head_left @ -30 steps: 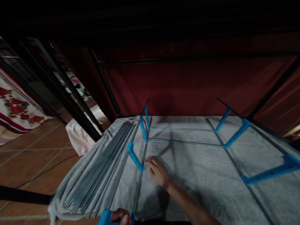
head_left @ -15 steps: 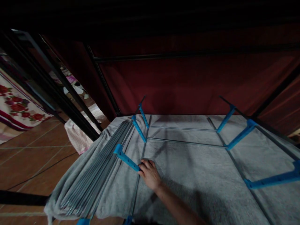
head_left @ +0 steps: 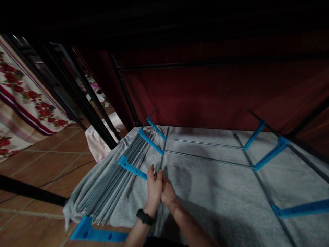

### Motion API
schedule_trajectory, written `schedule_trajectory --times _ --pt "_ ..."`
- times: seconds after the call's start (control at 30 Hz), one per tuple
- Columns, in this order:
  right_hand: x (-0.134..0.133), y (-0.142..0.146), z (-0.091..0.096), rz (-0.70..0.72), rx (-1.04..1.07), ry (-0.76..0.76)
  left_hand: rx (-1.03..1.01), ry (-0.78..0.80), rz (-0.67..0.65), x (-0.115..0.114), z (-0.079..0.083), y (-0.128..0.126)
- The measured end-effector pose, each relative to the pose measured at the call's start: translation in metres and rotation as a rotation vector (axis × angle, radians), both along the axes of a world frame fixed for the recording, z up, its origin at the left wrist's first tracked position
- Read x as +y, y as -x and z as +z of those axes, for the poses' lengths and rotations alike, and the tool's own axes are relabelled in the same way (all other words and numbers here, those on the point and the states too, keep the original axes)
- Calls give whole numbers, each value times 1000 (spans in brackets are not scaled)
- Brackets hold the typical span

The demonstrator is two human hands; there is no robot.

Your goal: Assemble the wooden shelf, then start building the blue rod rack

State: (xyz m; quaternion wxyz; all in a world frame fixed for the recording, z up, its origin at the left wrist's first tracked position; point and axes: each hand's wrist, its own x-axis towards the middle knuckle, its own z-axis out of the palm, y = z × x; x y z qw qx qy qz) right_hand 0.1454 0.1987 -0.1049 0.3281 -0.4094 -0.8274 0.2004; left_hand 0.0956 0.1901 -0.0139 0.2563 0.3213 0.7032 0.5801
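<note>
A grey towel (head_left: 218, 192) lies spread over a drying rack with grey rods and blue plastic arms. My left hand (head_left: 153, 185), with a dark watch on its wrist, and my right hand (head_left: 167, 192) meet side by side over the rack's left side rail (head_left: 162, 158), beside the base of a blue arm (head_left: 132, 167). The fingers of both hands are closed around the rail or the towel there; I cannot tell which. The folded wing of grey rods (head_left: 117, 178) lies just to the left of my hands.
More blue arms (head_left: 268, 156) stick up along the right side. A dark red cloth wall (head_left: 205, 92) stands behind the rack. Black metal bars (head_left: 77, 99) lean at the left over a tiled floor (head_left: 41, 161), with a flowered cloth (head_left: 23, 89) and a pink striped cloth (head_left: 99, 144).
My left hand has left the blue end piece at the bottom and come up beside my right hand. The folded wing has tipped further left and the view has shifted.
</note>
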Motion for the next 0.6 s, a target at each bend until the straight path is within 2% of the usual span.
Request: schedule_trajectory --times 0.07,0.13,0.23,0.3,0.43,0.6 --pt "-2 -1 2 3 7 57 -165 52 57 45 3 9" --pt "-4 -2 6 -1 -8 114 -204 72 77 84 4 17" --pt "-5 -4 11 -9 -31 168 -256 48 50 126 0 25" --pt "-4 -5 13 -1 -32 181 -283 -4 3 143 -6 28" --pt "-3 -5 16 0 -33 201 -301 -103 -74 160 -19 35" --pt "-3 -8 17 44 54 200 -238 -158 -91 179 -36 41"
